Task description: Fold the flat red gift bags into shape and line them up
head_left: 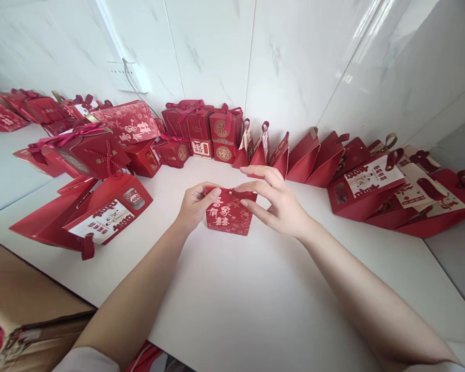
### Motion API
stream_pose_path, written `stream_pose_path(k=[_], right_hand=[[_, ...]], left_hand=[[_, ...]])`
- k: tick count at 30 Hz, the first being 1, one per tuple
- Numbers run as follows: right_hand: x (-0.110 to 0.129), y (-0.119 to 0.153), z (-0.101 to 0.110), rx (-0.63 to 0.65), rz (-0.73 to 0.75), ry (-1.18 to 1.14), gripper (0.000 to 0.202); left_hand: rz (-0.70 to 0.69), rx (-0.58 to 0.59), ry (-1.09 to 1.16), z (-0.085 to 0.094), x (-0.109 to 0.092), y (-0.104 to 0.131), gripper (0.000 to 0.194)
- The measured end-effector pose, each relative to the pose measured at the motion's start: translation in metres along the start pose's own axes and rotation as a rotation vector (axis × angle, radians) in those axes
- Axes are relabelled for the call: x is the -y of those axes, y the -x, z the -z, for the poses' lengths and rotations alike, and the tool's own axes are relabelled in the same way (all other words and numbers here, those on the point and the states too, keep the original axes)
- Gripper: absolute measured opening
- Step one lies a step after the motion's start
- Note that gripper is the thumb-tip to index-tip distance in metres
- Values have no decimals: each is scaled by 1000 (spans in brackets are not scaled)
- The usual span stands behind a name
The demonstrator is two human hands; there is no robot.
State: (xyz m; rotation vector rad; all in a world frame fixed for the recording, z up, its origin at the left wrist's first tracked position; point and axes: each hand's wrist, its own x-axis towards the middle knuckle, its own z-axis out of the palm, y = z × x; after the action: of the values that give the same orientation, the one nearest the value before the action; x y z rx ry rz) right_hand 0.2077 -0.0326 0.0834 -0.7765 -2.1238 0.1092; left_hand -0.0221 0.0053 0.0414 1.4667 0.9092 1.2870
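Note:
A small red gift box with white lettering and a flower pattern stands on the white table in front of me. My left hand is closed on its upper left corner, the thumb lying on the front face. Close to the top edge there is a small gold stud. My right hand is at the box's upper right with its fingers apart; the fingertips are near the stud and the top edge. Whether they touch the box I cannot tell.
Tied gift boxes and peaked red boxes line the tiled wall. More labelled boxes lean at the right; others lie at the left. A cardboard carton is at the lower left, below the white table.

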Motion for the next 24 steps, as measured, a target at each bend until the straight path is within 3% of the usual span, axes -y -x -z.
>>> stream_pose_path(k=[4,11,19,24], right_hand=[[0,-3,20,161,-9,94,19],[-1,0,33,279,-124,0,19],[10,-2,57,496,-230,-154,16],[15,-3,63,532,-251,-149,12]], left_hand=[[-17,42,-34,-1,-1,0,29],[24,63,-45,-5,-3,2,32],[26,230,-56,-6,-7,5,27],[28,267,-64,-7,-7,6,27]])
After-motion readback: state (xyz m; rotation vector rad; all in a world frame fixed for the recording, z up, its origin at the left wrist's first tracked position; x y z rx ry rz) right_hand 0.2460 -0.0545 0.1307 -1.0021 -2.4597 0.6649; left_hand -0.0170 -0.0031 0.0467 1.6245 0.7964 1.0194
